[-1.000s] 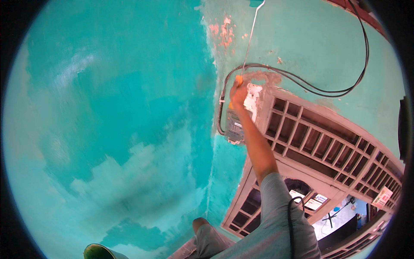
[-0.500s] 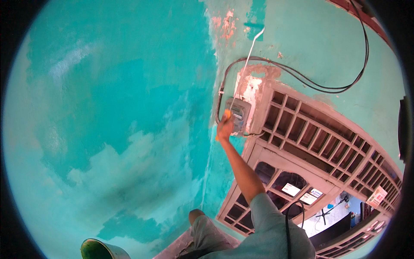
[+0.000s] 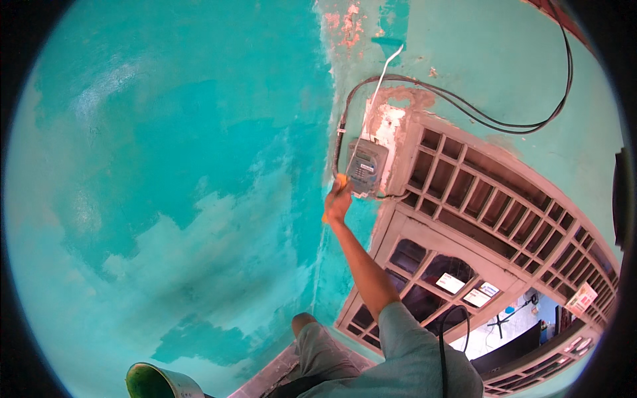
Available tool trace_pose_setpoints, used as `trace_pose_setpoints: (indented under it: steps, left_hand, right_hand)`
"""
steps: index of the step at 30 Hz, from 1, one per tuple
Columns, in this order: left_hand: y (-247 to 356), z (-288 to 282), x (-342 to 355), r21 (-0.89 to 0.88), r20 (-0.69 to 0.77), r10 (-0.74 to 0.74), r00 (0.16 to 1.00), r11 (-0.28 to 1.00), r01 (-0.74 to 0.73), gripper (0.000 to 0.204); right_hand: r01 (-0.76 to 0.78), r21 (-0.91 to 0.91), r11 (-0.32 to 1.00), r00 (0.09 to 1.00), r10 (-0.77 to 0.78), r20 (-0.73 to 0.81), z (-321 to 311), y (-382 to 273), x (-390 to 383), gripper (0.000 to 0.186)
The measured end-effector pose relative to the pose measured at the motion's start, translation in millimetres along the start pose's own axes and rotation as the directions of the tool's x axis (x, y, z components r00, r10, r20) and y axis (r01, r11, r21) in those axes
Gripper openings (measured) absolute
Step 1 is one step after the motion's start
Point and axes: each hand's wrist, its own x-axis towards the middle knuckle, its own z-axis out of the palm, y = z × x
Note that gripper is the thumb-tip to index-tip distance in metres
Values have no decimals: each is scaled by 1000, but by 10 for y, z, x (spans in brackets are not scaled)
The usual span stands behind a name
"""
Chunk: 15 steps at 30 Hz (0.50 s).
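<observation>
My right hand, reaching up from the lower right, is closed round the orange handle of a paint roller. The roller's long white rod runs upward past the electricity meter on the wall. At the rod's bent top end, the teal roller head lies against a fresh darker strip of paint and blends with it. The hand is just below and left of the meter. A pale bucket, green inside, shows at the lower left edge. My left hand is out of view.
Black cables loop over the meter and across the upper wall. Right of it are a pinkish lattice window frame and a glazed door. The left wall is patchy teal; the corner has peeling paint. A dark cord hangs by my shoulder.
My right hand has drawn the roller slightly down and left; it now sits lower beside the meter, uncovering its face. The roller head has slid down the wall. The view has shifted slightly.
</observation>
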Motion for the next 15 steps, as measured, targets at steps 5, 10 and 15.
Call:
trace_pose_setpoints:
  steps: [5,10,15]
  left_hand:
    - [-11,-5,-30,0,-8,1,1000,1000,-1,69]
    - [13,-8,-69,7,-10,17,1000,1000,-17,69]
    - [-19,-13,-44,1,-5,7,1000,1000,-7,68]
  right_hand:
    - [-59,-23,998,997,60,41,85,-23,-83,32]
    - [-83,93,992,995,77,66,46,-73,-289,32]
    - [18,15,1000,1000,-18,16,175,-693,666,34]
